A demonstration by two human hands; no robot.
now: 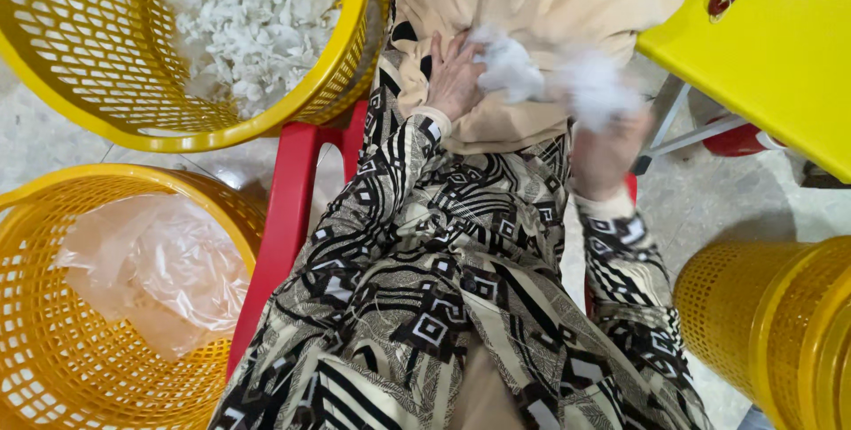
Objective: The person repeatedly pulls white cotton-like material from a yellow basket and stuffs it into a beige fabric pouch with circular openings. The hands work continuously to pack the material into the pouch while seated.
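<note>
Head view looks down on a lap draped in beige cloth, which catches loose fluff. Left hand lies flat on the cloth, fingers spread, steadying a tuft of white cotton at its fingertips. Right hand is blurred under another tuft; its grip cannot be told. A yellow basket of cotton sits near the left, within reach.

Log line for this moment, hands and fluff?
left hand: on white fluff | right hand: pulling fluff, blurred | fluff basket: upper left
</note>
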